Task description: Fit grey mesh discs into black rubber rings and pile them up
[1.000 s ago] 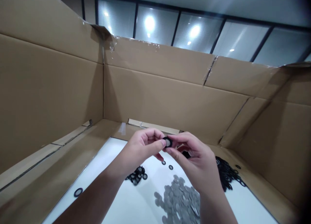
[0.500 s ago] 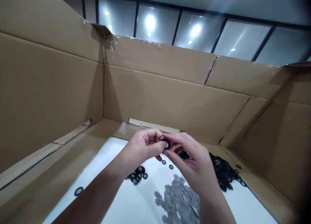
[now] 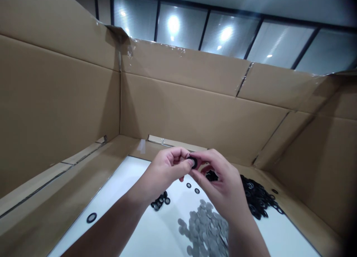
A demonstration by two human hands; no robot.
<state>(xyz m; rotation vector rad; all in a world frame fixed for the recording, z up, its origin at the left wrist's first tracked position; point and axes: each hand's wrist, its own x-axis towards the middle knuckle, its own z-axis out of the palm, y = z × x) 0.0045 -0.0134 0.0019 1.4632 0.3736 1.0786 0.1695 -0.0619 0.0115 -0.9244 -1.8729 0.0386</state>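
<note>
Right now my left hand (image 3: 164, 171) and right hand (image 3: 220, 184) are both pinching one black rubber ring (image 3: 193, 162) between their fingertips, up above the white worktop (image 3: 150, 231). Grey mesh discs (image 3: 206, 231) and black rings (image 3: 258, 197) are lying in piles below, with cardboard walls (image 3: 195, 115) standing around everything.

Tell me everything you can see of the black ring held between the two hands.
The black ring is small, round and matte, rubber-like, with a thick rim; its centre is too hidden to make out. It is tilted, held up above a white surface, pinched between the fingertips of the left hand and the right hand. Nothing else touches it.
</note>
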